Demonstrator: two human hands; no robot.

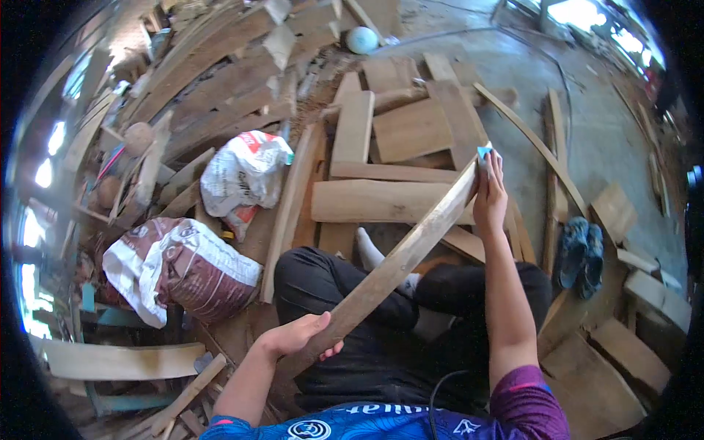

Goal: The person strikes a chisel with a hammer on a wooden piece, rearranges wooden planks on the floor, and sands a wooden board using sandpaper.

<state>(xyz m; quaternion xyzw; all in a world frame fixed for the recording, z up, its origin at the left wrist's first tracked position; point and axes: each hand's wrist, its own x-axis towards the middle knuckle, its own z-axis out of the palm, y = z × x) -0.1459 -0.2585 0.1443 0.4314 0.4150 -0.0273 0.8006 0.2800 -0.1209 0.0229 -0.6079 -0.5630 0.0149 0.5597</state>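
A long, narrow wooden plank (400, 258) slants across my lap, its near end low on the left and its far end up on the right. Near the lower end my left hand (299, 336) is closed around it, thumb on top and fingertips showing beyond the edge. At the far end my right hand (490, 192) is closed, pressing a small light-blue sheet (484, 152) against the plank. Most of that sheet is hidden by the fingers, so its material cannot be made out. My legs are crossed beneath the plank.
Several cut boards (412, 130) lie stacked ahead of me. To the left stand a brown-and-white sack (202, 268) and a white sack (246, 176). Dark shoes (579, 257) and wood pieces are on the right. A pale ball (361, 40) lies at the back.
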